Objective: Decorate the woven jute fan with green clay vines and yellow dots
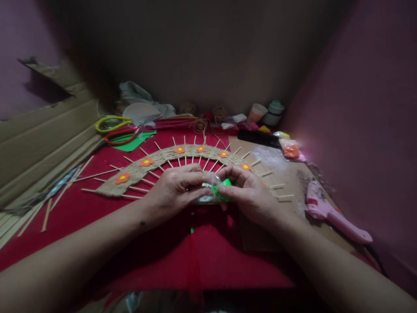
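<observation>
In the head view my right hand (249, 191) has its thumb and fingers closed on a bright green lump (222, 190) that looks like modelling clay. My left hand (182, 182) pinches the clear plastic wrapper (208, 186) around it, just left of the lump. Part of the wrapper is hidden by my fingers. Behind both hands lies a woven twine arch (156, 161) with thin sticks poking out of both edges. Orange flowers with yellow centres, such as this flower (146, 161), are spaced along the arch. My right hand covers part of its right end.
A pink glue gun (335, 213) rests on a cardboard sheet (293, 174) at right. Scissors (120, 130) and green sheets (135, 141) lie back left, near loose sticks (65, 187). Cups, such as an orange cup (256, 114), line the back of the red cloth (156, 252).
</observation>
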### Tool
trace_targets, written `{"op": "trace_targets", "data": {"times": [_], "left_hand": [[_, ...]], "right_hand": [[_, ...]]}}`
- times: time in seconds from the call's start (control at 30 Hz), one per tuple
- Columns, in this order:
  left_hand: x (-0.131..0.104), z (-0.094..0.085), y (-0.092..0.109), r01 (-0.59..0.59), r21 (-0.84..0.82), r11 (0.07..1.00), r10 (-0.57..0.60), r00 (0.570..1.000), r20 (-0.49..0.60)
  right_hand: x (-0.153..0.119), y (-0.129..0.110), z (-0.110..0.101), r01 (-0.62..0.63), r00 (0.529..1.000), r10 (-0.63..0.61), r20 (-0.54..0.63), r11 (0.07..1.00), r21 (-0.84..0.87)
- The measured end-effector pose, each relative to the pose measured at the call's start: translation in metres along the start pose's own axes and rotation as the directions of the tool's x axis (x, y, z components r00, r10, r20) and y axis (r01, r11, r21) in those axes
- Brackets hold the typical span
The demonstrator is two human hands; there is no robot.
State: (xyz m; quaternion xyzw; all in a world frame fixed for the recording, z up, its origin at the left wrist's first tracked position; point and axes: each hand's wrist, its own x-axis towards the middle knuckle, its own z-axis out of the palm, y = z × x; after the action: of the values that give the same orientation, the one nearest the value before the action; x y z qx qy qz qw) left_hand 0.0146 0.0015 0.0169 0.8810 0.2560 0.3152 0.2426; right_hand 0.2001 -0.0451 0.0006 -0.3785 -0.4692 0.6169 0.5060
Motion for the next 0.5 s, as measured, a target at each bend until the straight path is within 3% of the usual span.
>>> {"op": "trace_targets", "data": {"times": [0.27, 0.5], "left_hand": [[-0.0044, 0.0043, 0.005, -0.101, 0.066, 0.993, 0.103, 0.994, -0.026], [-0.0033, 0.0052, 0.0059, -0.073, 0.002, 0.997, 0.073, 0.995, -0.07]], "right_hand": [[0.0004, 0.0048, -0.002, -0.001, 1.0, -0.001, 0.02, 0.999, 0.053], [0.0002, 0.0049, 0.0004, 0.013, 1.0, -0.011, -0.019, 0.995, 0.098]]}}
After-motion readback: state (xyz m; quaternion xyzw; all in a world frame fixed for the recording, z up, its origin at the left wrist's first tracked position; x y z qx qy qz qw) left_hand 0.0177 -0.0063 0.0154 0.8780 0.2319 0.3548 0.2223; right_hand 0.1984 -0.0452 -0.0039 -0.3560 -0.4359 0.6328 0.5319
